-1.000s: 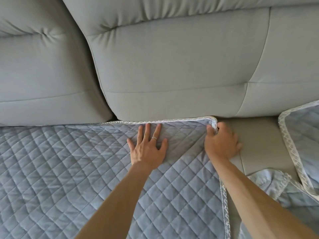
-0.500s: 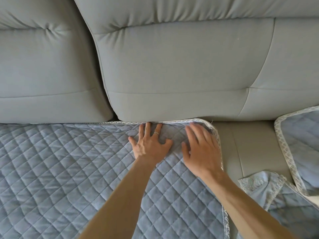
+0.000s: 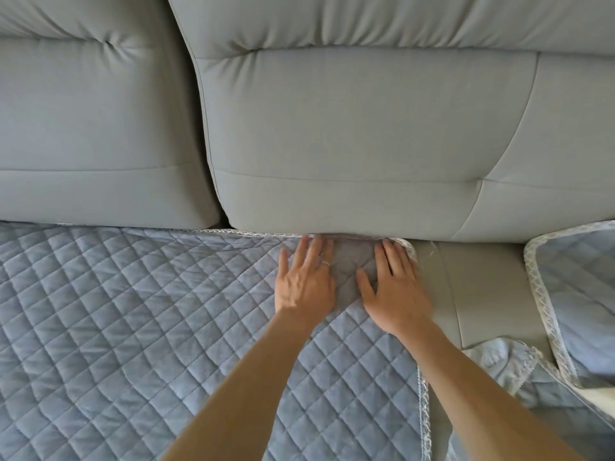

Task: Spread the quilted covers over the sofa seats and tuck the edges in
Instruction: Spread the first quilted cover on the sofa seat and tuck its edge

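A blue-grey quilted cover [image 3: 139,327] with a white lace trim lies flat over the sofa seat [image 3: 479,281]. Its far edge meets the crease under the grey back cushion [image 3: 349,144]. My left hand [image 3: 304,281] lies flat, palm down, on the cover near its far right corner, with a ring on one finger. My right hand [image 3: 392,287] lies flat beside it, on the corner. The fingertips of both hands reach the crease at the cover's edge. Neither hand grips anything.
A second back cushion [image 3: 93,134] stands at the left. A strip of bare grey seat shows right of the cover. Another quilted cover [image 3: 579,294] lies at the far right, with crumpled cover fabric [image 3: 519,371] in front of it.
My right hand let go of the cover's corner, moved left onto the cover and went flat. Both hands have pushed forward to the crease under the back cushion.
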